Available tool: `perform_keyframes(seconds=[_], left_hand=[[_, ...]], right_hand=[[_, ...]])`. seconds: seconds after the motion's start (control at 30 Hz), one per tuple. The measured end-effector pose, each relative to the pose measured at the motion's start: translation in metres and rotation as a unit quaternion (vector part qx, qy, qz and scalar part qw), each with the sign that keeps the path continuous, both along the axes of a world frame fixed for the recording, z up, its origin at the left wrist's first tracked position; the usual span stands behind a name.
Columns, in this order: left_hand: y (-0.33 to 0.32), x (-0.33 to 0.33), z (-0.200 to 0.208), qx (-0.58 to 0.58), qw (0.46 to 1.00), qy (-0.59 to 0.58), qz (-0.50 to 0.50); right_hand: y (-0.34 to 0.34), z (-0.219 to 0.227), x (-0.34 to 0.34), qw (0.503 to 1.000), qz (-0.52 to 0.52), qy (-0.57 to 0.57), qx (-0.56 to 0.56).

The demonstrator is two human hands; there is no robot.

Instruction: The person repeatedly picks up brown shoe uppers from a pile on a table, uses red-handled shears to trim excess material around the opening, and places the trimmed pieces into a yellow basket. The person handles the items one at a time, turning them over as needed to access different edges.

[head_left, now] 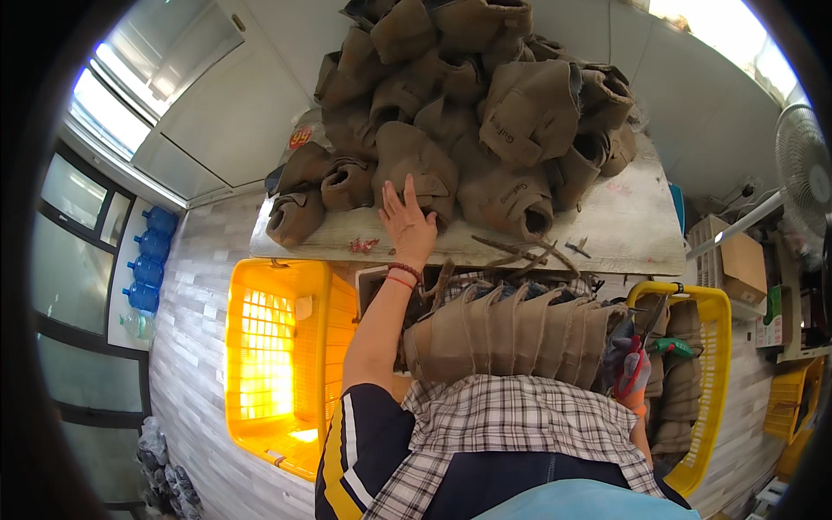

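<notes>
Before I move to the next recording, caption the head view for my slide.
Left hand against a piled brown fabric piece; gloved right hand gripping red-handled scissors by a yellow basket.

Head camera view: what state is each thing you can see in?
Left hand: fingers spread, resting on a brown fabric piece.
Right hand: beside the row's end, grip unclear.
Brown pieces on the table: heaped.
Row of brown pieces: packed side by side.
Left yellow basket: brightly lit.
Right yellow basket: loaded with brown pieces.
Fan: spinning or not, unclear.
Blue water bottles: lined up.
</notes>
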State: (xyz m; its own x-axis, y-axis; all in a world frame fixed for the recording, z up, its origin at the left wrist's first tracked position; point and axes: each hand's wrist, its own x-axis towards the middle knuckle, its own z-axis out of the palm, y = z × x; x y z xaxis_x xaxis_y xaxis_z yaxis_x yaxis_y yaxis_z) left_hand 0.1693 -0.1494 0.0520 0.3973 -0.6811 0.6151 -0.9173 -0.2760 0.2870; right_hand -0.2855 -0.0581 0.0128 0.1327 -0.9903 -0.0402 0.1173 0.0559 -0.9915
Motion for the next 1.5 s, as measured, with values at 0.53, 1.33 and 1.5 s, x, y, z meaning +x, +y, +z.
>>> perform_keyframes(seconds=[0.53, 1.33, 1.5], left_hand=[[0.114, 0.05, 0.019, -0.303, 0.408, 0.842, -0.182], [0.163, 0.021, -0.027, -0.122, 0.357, 0.852, -0.362], [0.187, 0.028, -0.04, -0.109, 0.362, 0.856, -0.352]], right_hand=[[-0.032, 0.085, 0.022, 0.994, 0.047, 0.088, -0.042], [-0.072, 0.212, 0.213, 0.518, 0.371, 0.703, -0.315], [-0.062, 0.212, 0.21, 0.577, 0.251, 0.659, -0.411]])
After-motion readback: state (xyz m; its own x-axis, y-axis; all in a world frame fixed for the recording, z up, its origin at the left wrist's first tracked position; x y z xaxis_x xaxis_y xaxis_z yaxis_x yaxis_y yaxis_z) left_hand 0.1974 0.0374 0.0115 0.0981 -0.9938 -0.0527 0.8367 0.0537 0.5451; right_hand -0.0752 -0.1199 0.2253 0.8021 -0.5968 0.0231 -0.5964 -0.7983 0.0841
